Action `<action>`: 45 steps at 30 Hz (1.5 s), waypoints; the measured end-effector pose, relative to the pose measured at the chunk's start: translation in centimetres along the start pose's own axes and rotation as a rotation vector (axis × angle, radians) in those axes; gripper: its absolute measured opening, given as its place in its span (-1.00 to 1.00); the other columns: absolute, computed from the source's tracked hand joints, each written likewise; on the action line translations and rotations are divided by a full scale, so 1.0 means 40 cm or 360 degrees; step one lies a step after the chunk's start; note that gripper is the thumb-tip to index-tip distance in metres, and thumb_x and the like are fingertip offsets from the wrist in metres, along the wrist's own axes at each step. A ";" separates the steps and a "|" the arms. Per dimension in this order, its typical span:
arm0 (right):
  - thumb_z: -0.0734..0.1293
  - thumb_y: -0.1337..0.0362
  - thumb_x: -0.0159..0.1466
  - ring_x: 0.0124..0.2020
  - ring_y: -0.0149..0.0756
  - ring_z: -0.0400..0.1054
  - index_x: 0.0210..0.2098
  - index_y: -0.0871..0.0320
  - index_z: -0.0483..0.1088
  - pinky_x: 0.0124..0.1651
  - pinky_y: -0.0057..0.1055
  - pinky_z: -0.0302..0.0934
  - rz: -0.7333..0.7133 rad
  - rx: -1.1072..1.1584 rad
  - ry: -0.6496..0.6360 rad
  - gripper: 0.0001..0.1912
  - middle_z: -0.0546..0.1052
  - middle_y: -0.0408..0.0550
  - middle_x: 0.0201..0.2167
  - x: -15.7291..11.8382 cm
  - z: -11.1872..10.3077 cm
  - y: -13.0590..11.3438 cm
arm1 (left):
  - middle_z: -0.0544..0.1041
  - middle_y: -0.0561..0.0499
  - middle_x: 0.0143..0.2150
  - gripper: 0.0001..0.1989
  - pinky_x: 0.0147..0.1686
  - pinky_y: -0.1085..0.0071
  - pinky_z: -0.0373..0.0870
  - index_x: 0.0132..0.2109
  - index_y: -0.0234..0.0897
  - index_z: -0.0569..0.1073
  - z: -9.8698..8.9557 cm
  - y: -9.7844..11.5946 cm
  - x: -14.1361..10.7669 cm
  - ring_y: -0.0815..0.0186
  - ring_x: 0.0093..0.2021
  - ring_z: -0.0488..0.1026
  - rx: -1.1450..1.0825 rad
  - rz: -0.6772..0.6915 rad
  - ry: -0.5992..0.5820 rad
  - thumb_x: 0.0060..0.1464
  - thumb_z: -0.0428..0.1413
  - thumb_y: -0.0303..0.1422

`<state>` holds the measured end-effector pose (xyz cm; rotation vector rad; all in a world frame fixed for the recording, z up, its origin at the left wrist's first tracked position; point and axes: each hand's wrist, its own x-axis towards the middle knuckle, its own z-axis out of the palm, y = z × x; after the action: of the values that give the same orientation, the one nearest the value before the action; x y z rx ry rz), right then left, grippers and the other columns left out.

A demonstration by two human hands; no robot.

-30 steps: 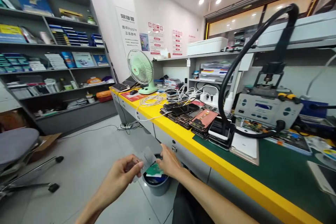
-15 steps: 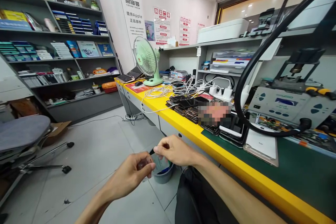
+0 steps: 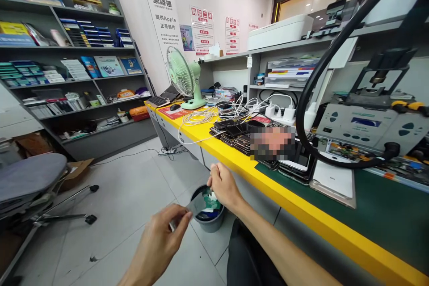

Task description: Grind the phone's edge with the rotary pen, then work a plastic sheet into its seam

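Bin: the landmark, a grey bin standing on the floor beside the yellow-edged bench; a green sheet lies inside.
Clear film: a see-through piece, seen against the bin's left rim; one end lies in the left hand, the other points toward the bin's middle.
Left hand: at the bin's near left; thumb and forefinger are clamped on the clear film.
Right hand: above the bin's right rim; fingers curled together, thumb against forefinger; whether they pinch anything cannot be told.
Step in hand: judged to be two-handed handling of the clear film near the bin, the left hand bearing it.
Next move: judged to call for a firm left pinch, since so thin a piece could slip or bend.
Change from half a second ago: the hands, then nearly meeting in front of the bin, now stand apart; the right has drawn off toward the bin's right, and more of the bin's contents shows between them.
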<state>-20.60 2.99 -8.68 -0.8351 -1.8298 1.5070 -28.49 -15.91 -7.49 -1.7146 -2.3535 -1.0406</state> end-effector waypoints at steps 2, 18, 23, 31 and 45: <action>0.30 0.08 0.47 -0.33 -0.35 0.47 -0.08 0.22 0.46 -0.24 -0.34 0.44 0.0065 0.0129 -0.0052 -0.70 0.55 -0.08 -0.23 -0.008 -0.007 0.000 | 0.59 0.10 -0.38 -0.85 -0.59 0.52 0.20 -0.16 -0.14 0.59 0.004 -0.028 -0.001 0.40 -0.48 0.44 0.0201 0.0228 0.0319 0.32 0.11 -0.33; 0.48 -0.30 0.08 -0.65 -0.36 0.42 -0.48 0.26 0.42 -0.53 -0.42 0.35 0.0280 0.0814 -0.0711 -0.34 0.50 -0.09 -0.62 -0.178 0.035 -0.038 | 0.64 -0.18 -0.27 -0.56 -0.33 0.26 0.47 -0.07 -0.41 0.62 -0.014 -0.060 0.017 0.13 -0.25 0.43 0.0868 0.1175 0.0941 -0.13 0.35 -0.77; 0.44 -0.28 0.15 -0.59 -0.29 0.51 -0.40 0.28 0.46 -0.43 -0.38 0.40 0.0215 0.0823 -0.0825 -0.35 0.57 -0.01 -0.57 -0.179 0.013 -0.028 | 0.64 -0.20 -0.24 -0.57 -0.33 0.26 0.48 -0.04 -0.45 0.61 -0.025 -0.061 0.014 0.13 -0.24 0.43 0.0859 0.1256 0.0890 -0.09 0.34 -0.75; 0.57 -0.07 0.10 -0.56 -0.30 0.50 -0.42 0.35 0.56 -0.42 -0.36 0.43 0.0287 0.0948 -0.0786 -0.49 0.57 0.01 -0.52 -0.185 -0.018 -0.020 | 0.63 -0.22 -0.22 -0.57 -0.30 0.24 0.48 -0.03 -0.42 0.62 -0.008 -0.066 0.007 0.11 -0.23 0.46 0.0855 0.1257 0.0898 -0.08 0.32 -0.76; 0.48 -0.17 0.14 -0.51 -0.37 0.43 -0.38 0.25 0.47 -0.61 -0.53 0.23 0.0376 0.0975 -0.0568 -0.46 0.51 -0.06 -0.43 -0.151 0.002 -0.048 | 0.65 -0.20 -0.21 -0.64 -0.24 0.23 0.45 -0.07 -0.38 0.64 -0.042 -0.067 -0.015 0.12 -0.21 0.46 0.0928 0.1292 0.0852 0.01 0.26 -0.75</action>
<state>-17.14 -2.11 -7.22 -0.5106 -1.3773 2.3219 -31.12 -17.74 -7.73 -1.6181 -1.2484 -0.4959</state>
